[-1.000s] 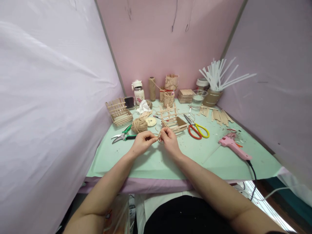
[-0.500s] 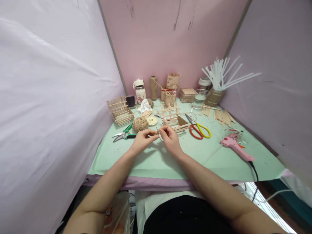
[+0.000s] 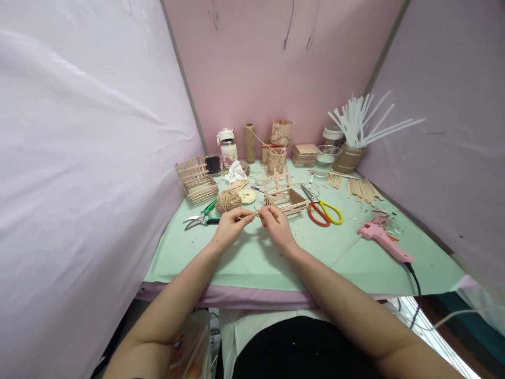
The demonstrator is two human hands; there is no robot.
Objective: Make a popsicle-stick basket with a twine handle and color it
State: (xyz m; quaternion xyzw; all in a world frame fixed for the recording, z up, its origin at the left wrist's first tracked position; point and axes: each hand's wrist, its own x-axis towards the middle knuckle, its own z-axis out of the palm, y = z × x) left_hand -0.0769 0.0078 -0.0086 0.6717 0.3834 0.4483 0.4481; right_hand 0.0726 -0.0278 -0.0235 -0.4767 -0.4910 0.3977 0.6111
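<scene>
Both hands are hovering over the middle of the table (image 3: 244,268), with the forearms crossing its front edge. Through the head camera I am seeing the left hand (image 3: 232,227) pinching a short strand of twine (image 3: 256,212) between thumb and forefinger; the right hand (image 3: 275,223) is gripping the same strand from the other side, fingers curling inward. The strand is sitting between the two sets of fingertips, apparently clear of the tabletop. Fingers are hiding most of it, so I am not making out its ends or any knot.

Handling, my judgement: I am expecting something very light and limp, rough enough not to be slippery, strong when pulled but liable to fray at a cut end. I am favouring a fingertip pinch near each end, leaving the middle free.

Surroundings: a ball of twine (image 3: 229,201) is resting just beyond the left hand, and pruning shears (image 3: 193,221) are lying toward the left edge. A box of wooden sticks (image 3: 290,206) is standing just beyond the right hand, with scissors (image 3: 315,200) lying beside it, on the side toward the right edge. A pink glue gun (image 3: 384,243) is lying toward the front right corner.
</scene>
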